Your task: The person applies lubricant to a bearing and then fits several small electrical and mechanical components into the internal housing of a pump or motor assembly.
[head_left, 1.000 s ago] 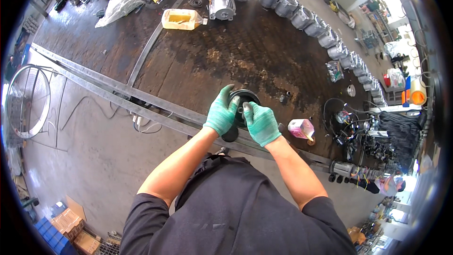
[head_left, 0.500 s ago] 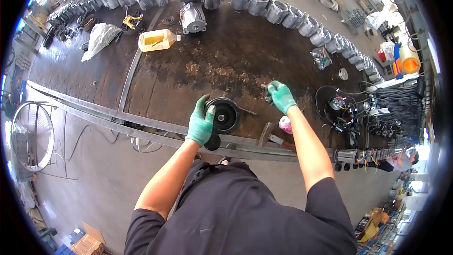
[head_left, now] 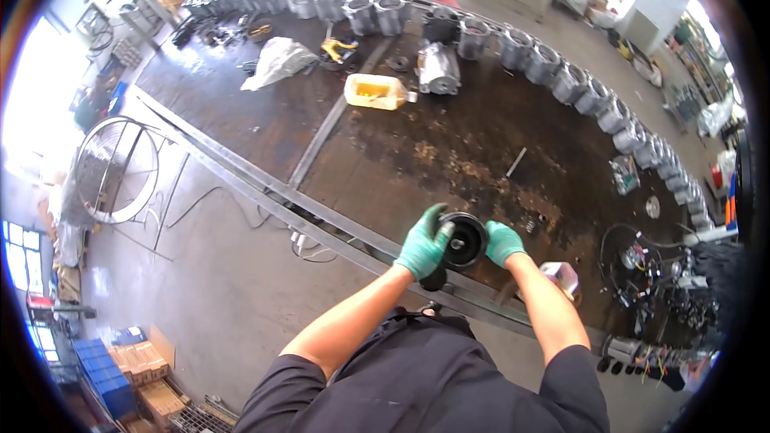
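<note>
Just above the table's near edge, a black round wheel-like part [head_left: 464, 240] with a raised rim and a small pale hub at its centre faces me. My left hand [head_left: 423, 244], in a green glove, grips its left side, the thumb over the rim. My right hand [head_left: 504, 242], gloved alike, is closed at the opposite rim, its fingertips partly hidden. Below the left hand shows a smaller dark round piece [head_left: 434, 279]. A thin metal rod [head_left: 516, 162] lies on the table beyond the right hand. Beside my right forearm sits a white and pink object [head_left: 560, 277].
Grey metal motor housings [head_left: 541, 62] line the table's far edge. An oil-filled plastic jug [head_left: 375, 92] lies near an assembled motor [head_left: 439, 70]. Wired parts [head_left: 634, 256] crowd the right. A large fan [head_left: 119, 168] stands on the floor at left.
My right hand has come in from the right to the round part's rim, while the left keeps hold. The view has swung left, shifting the table rightward. The hammer is now mostly hidden.
</note>
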`<state>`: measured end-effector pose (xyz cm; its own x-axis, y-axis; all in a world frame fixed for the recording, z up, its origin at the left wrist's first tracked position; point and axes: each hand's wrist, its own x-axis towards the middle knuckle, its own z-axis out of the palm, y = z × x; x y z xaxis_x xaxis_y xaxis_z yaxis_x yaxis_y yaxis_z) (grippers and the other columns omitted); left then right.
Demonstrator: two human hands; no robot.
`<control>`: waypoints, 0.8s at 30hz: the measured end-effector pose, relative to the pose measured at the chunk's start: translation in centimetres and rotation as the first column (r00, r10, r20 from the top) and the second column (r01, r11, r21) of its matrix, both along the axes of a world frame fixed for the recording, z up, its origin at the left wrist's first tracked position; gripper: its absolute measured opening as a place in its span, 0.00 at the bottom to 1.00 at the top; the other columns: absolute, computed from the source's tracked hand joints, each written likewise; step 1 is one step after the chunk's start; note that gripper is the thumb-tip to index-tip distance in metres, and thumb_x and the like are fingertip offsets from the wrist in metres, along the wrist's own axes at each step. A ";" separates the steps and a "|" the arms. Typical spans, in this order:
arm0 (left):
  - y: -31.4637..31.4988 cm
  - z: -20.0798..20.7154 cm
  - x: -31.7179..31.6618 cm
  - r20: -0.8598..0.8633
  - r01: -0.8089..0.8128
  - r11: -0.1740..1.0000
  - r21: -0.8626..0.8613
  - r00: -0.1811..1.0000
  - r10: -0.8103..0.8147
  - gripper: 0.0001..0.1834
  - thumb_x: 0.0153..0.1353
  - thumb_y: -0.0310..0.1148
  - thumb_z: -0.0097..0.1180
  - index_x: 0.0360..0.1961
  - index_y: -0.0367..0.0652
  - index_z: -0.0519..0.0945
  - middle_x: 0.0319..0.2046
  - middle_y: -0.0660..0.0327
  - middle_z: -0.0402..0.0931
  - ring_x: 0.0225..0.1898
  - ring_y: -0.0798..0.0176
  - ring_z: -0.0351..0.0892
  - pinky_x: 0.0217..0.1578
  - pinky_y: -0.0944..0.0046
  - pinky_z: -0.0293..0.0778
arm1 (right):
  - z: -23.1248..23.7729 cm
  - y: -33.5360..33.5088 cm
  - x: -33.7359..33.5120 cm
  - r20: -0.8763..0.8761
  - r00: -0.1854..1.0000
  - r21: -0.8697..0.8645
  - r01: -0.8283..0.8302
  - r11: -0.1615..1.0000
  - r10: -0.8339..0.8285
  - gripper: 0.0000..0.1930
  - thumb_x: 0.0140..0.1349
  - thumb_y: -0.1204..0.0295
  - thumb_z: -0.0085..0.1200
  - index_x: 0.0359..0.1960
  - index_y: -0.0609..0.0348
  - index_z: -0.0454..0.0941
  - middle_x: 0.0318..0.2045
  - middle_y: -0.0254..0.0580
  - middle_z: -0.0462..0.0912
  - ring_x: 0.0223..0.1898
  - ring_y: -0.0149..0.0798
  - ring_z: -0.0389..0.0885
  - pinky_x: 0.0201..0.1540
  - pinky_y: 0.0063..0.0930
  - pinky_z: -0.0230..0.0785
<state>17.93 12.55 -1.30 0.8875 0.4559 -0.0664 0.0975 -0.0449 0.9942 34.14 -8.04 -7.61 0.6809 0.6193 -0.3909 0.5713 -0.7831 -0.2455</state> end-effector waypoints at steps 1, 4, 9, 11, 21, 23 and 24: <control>-0.2 0.0 -0.1 0.022 0.000 0.998 -0.060 1.000 0.001 0.27 0.74 0.31 0.59 0.70 0.35 0.70 0.58 0.46 0.81 0.58 0.57 0.82 0.61 0.59 0.75 | 0.6 0.3 0.7 -0.103 0.992 0.004 0.075 0.997 -0.075 0.15 0.59 0.68 0.62 0.47 0.59 0.83 0.46 0.59 0.88 0.52 0.61 0.86 0.55 0.49 0.79; -0.4 0.0 0.0 0.033 0.006 0.990 -0.142 0.999 -0.001 0.27 0.74 0.31 0.60 0.70 0.34 0.71 0.59 0.46 0.81 0.58 0.57 0.82 0.61 0.59 0.76 | 2.4 1.7 3.2 -0.343 0.894 0.085 0.335 0.938 -0.288 0.13 0.62 0.72 0.62 0.47 0.63 0.84 0.34 0.51 0.89 0.37 0.47 0.89 0.40 0.42 0.81; 0.2 0.7 0.1 -0.048 0.020 1.000 -0.007 0.999 -0.020 0.24 0.73 0.37 0.60 0.65 0.37 0.75 0.56 0.44 0.83 0.58 0.46 0.84 0.59 0.54 0.78 | 8.1 10.6 7.4 -0.392 0.919 0.154 0.106 0.982 -0.038 0.13 0.64 0.72 0.59 0.49 0.63 0.84 0.35 0.48 0.88 0.37 0.41 0.86 0.42 0.39 0.79; 0.2 0.3 0.4 -0.068 0.017 0.997 0.072 0.998 -0.012 0.25 0.73 0.37 0.60 0.66 0.37 0.75 0.57 0.43 0.82 0.59 0.44 0.83 0.59 0.52 0.77 | 9.9 16.3 7.0 -0.239 0.967 0.282 -0.021 0.959 0.091 0.13 0.65 0.73 0.56 0.49 0.60 0.84 0.40 0.54 0.88 0.44 0.48 0.86 0.50 0.41 0.78; -0.5 -1.8 1.8 -0.454 0.582 0.693 0.426 0.800 -0.393 0.16 0.72 0.41 0.58 0.54 0.45 0.86 0.56 0.50 0.84 0.60 0.49 0.81 0.60 0.55 0.73 | -0.8 44.5 -3.0 0.009 0.489 -0.012 -0.872 0.489 0.872 0.13 0.60 0.71 0.57 0.41 0.50 0.93 0.39 0.49 0.92 0.41 0.54 0.91 0.47 0.48 0.82; -0.8 -3.0 -0.2 -0.180 0.300 0.868 0.396 0.952 -0.247 0.17 0.71 0.44 0.59 0.54 0.50 0.87 0.58 0.53 0.84 0.63 0.50 0.79 0.62 0.54 0.71 | -0.3 47.2 -4.3 0.024 0.525 -0.011 -0.851 0.525 0.851 0.13 0.60 0.71 0.57 0.43 0.50 0.93 0.43 0.48 0.92 0.43 0.53 0.91 0.47 0.46 0.82; 0.1 -2.2 -0.9 -0.201 0.315 0.890 0.329 0.945 -0.259 0.18 0.71 0.44 0.59 0.54 0.47 0.87 0.59 0.50 0.83 0.63 0.48 0.79 0.62 0.53 0.71 | 1.0 48.5 -5.4 0.067 0.765 0.151 -0.643 0.751 0.641 0.15 0.61 0.70 0.57 0.46 0.50 0.92 0.45 0.49 0.91 0.45 0.53 0.90 0.49 0.46 0.81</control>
